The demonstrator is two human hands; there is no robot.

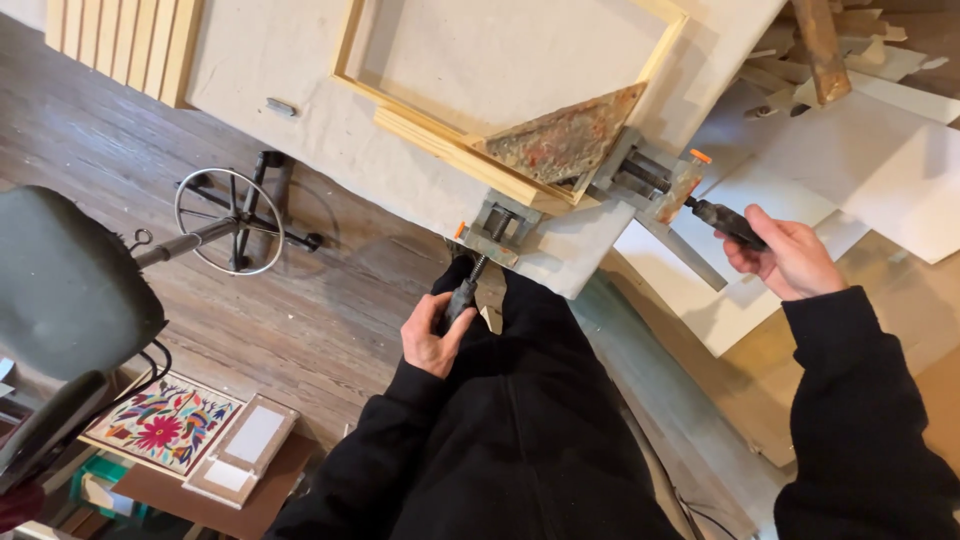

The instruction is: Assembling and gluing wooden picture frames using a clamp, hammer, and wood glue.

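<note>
Where the pale, cloth-covered table (330,130) comes to its corner, a light wooden frame (455,140) of squared softwood strips sits in a grey metal corner clamp (560,205), its triangular plate (570,140) rusty and mottled with reddish and greenish patches. Two screw handles stick out from the clamp past the table edge. The left hand (432,335) is closed around the dark, ribbed near handle (462,297), which hangs down below the clamp's left jaw block. The right hand (790,255) grips the other dark handle (728,222), which runs out to the right from the orange-tipped screw. Both sleeves are black. Below lies a worn plank floor (300,310), a stool's round metal footring (230,220), and an embroidered floral panel (165,425).
</note>
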